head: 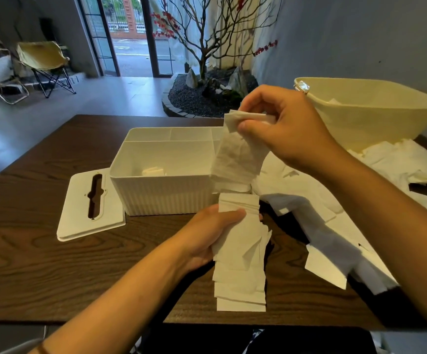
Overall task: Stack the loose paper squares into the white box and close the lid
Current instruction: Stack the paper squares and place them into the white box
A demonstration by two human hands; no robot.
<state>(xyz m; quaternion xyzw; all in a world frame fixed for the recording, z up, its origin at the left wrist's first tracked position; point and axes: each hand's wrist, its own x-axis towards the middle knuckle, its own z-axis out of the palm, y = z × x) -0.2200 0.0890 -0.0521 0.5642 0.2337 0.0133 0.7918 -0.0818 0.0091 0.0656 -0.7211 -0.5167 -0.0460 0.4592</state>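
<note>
The white ribbed box (pixel 164 198) stands open in the middle of the table, with a few paper squares (pixel 153 171) lying at its bottom. Its slotted lid (pixel 76 213) lies flat to the left of it. My left hand (pixel 207 233) grips a fanned stack of paper squares (pixel 240 254) in front of the box's right corner. My right hand (pixel 278 129) pinches one thin sheet (pixel 238 154), which hangs above the box's right end. A heap of loose paper squares (pixel 330 215) covers the table to the right.
A cream plastic basin (pixel 375 108) sits tilted at the back right, with more paper around its base. The dark wooden table (pixel 54 272) reaches to the near edge. Beyond it are folding chairs, glass doors and a bare decorative tree.
</note>
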